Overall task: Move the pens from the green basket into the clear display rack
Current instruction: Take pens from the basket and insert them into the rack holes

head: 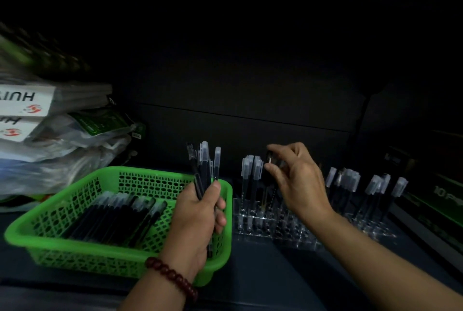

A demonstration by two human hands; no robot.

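1. The room is very dark. A dark counter (pixel 263 273) carries everything, and a black wall stands behind it.
2. The green basket (pixel 75 258) sits at 8 o'clock. Many pens (pixel 112 218) lie flat in it, so I think a lot of the job is left.
3. The clear display rack (pixel 275 225) stands at 5 o'clock, just beside the basket. Some standing pens (pixel 250 167) are in its holes, caps up.
4. The left hand (pixel 198 218) is wrapped tight round a bunch of pens (pixel 204 162). It holds them upright over the basket's right rim.
5. The right hand (pixel 298 180) pinches the top of one dark pen (pixel 270 156) between thumb and fingers. It is above the left part of the rack.
6. To do this step well, I would keep that pen straight up and point its tip at a free hole.
7. Lower it slowly. Let go only when it sits at the bottom.
8. The rack is see-through and the light is poor, so the holes are hard to see. Feel for the hole with the tip.
9. The standing pens are very near. A bump could tip them, so come down from above, not from the side.
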